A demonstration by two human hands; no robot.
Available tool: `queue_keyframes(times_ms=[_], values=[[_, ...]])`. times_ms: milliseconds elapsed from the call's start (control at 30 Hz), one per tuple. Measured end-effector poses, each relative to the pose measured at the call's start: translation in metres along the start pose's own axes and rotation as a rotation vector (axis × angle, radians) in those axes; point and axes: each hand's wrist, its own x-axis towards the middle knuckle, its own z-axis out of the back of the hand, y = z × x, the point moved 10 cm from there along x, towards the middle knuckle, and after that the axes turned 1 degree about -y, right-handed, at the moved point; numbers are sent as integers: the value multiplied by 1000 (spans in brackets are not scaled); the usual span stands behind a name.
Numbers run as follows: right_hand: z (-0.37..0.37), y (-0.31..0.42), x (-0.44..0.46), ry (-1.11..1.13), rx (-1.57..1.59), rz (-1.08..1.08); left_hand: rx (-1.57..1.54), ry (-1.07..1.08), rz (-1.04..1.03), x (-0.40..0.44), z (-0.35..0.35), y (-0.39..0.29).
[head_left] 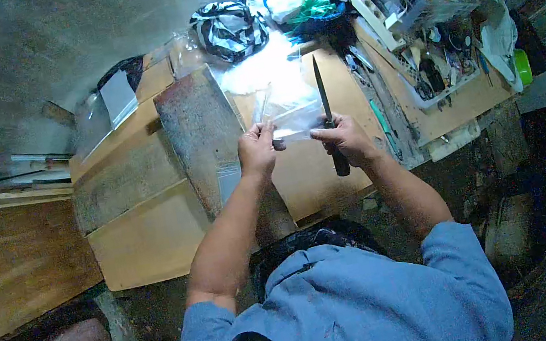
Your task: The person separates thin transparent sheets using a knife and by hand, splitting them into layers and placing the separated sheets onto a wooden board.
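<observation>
A clear plastic bag [290, 124] is stretched between my two hands over the table. My left hand [258, 150] is closed on its left edge, thumb on top. My right hand [347, 140] is wrapped round a knife [324, 93], whose long dark blade points away from me and whose black handle sticks out below the fist. The right thumb is at the bag's right edge; whether it pinches the plastic I cannot tell. Under strong glare, the bag's far part blends into white plastic [263, 71] on the table.
A worn board [201, 132] lies left of my hands on the brown tabletop [144, 239]. Behind are a black-and-white bag [229, 29] and a blue-rimmed bundle [304, 5]. At right are a power strip [378, 19], a white tool tray [431, 100] and a green-handled tool [380, 120].
</observation>
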Motion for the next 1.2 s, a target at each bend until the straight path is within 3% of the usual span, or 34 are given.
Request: queue_keyframes(times_ms=[267, 433, 500, 833, 900, 933, 1000, 1033, 1100, 1200], values=[[14, -13, 16, -37, -97, -71, 5, 19, -64, 27, 2, 11], [36, -19, 33, -113, -108, -52, -87, -141, -177, 32, 34, -2], [51, -25, 56, -130, -197, 69, -78, -101, -160, 32, 41, 0], [98, -58, 68, -372, -147, 129, -47, -83, -31, 18, 38, 10], [109, -53, 67, -489, -504, 97, -48, -70, -27, 16, 35, 8], [102, -40, 58, -487, -501, 101, 0, -37, 7, 11, 32, 6], [93, 10, 22, -720, -848, 161, 50, -7, 51, 0, 32, 3], [83, 20, 12, -715, -847, 158, 0, 2, 25, -6, 32, 0], [63, 11, 2, -521, -311, 73, -49, 4, 3, -22, 36, -8], [18, -2, -17, -242, -100, 22, 30, 95, -1, -48, 33, -10]])
